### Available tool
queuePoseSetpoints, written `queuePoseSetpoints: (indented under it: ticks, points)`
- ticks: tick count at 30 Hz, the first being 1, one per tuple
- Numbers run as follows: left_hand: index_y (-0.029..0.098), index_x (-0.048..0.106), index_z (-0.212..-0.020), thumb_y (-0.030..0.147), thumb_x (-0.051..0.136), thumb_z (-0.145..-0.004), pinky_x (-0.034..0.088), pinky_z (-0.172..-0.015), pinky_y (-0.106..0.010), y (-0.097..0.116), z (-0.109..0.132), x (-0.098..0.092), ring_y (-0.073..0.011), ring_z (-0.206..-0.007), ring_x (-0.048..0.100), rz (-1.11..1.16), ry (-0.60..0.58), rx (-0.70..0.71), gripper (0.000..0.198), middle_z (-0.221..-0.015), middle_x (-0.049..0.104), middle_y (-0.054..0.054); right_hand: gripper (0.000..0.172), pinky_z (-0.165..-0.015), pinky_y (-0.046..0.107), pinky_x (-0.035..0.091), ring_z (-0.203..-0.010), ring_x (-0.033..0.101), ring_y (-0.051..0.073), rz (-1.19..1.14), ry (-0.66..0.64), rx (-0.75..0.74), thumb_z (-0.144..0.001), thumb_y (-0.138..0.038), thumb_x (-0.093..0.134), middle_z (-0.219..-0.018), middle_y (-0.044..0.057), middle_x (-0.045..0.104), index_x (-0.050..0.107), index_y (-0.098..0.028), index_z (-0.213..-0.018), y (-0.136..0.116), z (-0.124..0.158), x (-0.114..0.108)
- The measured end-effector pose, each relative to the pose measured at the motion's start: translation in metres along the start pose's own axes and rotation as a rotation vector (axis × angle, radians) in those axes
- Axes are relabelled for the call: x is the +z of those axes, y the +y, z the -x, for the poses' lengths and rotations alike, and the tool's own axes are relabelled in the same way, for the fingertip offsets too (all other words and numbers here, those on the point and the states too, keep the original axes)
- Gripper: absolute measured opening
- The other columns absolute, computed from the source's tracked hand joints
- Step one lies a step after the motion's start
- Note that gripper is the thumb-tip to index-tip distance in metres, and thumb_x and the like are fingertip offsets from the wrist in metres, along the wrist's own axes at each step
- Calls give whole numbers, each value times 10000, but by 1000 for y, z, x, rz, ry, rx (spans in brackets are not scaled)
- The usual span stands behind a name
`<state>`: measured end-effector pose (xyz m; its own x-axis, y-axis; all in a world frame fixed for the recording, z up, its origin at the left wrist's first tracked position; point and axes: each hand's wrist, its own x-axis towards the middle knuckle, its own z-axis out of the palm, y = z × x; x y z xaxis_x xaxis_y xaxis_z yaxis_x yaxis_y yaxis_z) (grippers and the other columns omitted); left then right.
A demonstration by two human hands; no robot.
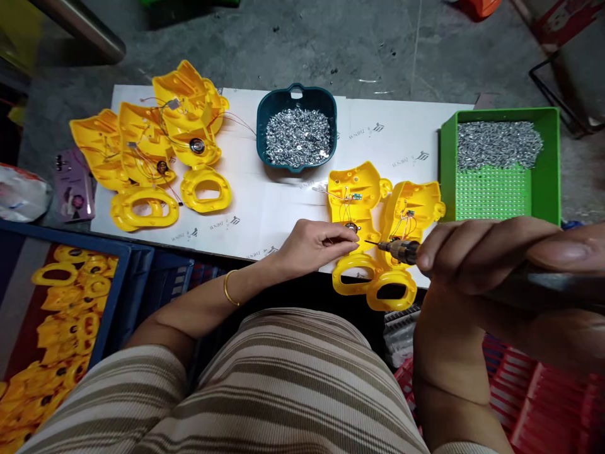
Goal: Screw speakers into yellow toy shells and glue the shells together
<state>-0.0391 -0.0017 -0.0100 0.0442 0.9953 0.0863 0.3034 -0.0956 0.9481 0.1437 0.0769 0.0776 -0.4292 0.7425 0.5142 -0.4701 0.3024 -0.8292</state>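
My right hand [491,252] is wrapped round an electric screwdriver [404,251], its thin bit pointing left over the yellow plastic shells. Thumb and fingers of my left hand [321,246] are pinched together close to the bit; whatever lies between them is too small to make out. Beneath the left fingertips is one yellow shell [352,183] with a small green circuit board, wires and a round speaker. A second yellow shell [413,195] lies to its right, partly behind the screwdriver. Both shells have oval handle loops at the near end.
Behind the shells stands a dark teal basin [261,135] of small metal screws. A green basket [552,170] at the right holds more metal pieces. Several wired yellow shells [142,139] lie at the left. A blue crate [123,265] of yellow parts and a red crate [534,397] flank me.
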Motion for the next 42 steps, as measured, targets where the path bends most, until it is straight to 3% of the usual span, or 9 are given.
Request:
queuePoseSetpoints:
  ticks: [5,10,14,19,25,29,34,38,42]
  points:
    - [178,764,-922,255,679,-856,616,-653,-234,-6,8,12,-124,-711,714,60,47,-32,132,-898,775,-36,168,-343,327,402,-351,437,141,9,85,37,-766,-393,700,-459,-42,494,728,-282,-888,8,5,15]
    - [171,676,-1179,214,650,-865,611,-664,-192,-5,10,13,-117,-791,723,104,41,-46,318,-1050,754,-55,167,-358,314,422,-341,462,142,28,46,57,-802,-407,684,-453,-47,490,716,-304,-929,14,5,13]
    - [178,638,-1231,216,609,-887,609,-702,-175,-6,10,14,-128,-894,727,102,9,-6,347,-1123,732,-62,210,-330,327,407,-332,444,157,16,46,34,-769,-464,697,-435,-52,464,704,-343,-941,18,3,15]
    - [190,603,-1284,254,595,-908,613,-767,-191,-8,11,15,-132,-914,725,87,-8,15,381,-1169,717,-55,213,-352,323,431,-361,482,156,24,-8,42,-799,-415,674,-471,-39,514,710,-328,-990,21,3,11]
    - [195,586,-1285,260,529,-962,599,-775,-203,-12,10,12,-109,-847,720,-148,16,199,335,-1151,723,-42,224,-398,321,459,-371,486,145,-44,-101,15,-830,-440,645,-492,-40,522,700,-310,-1004,32,4,3]
    - [180,573,-1282,259,508,-981,593,-803,-233,-13,9,10,-126,-855,719,-330,18,326,318,-1090,737,-44,171,-409,309,464,-379,495,136,-55,-46,22,-843,-394,652,-496,-45,510,692,-278,-962,33,5,11]
    - [188,535,-1322,246,492,-989,591,-807,-254,-13,8,10,-140,-881,715,-382,20,386,341,-1024,740,-31,175,-488,318,496,-401,501,131,-43,-23,69,-833,-423,679,-502,-52,529,671,-298,-955,30,5,20]
    - [237,476,-1392,347,511,-985,555,-922,-288,-10,8,6,-155,-1071,658,-323,-6,362,424,-1209,672,-48,203,-463,324,490,-395,485,135,-11,44,28,-822,-417,685,-511,-41,524,687,-277,-969,27,4,22]
    - [187,532,-1333,551,600,-889,471,-1011,-365,-9,17,2,-223,-1152,570,-429,173,169,578,-1223,610,-112,178,-408,317,471,-399,501,140,20,88,-24,-825,-375,679,-506,-31,516,709,-244,-941,27,4,22]
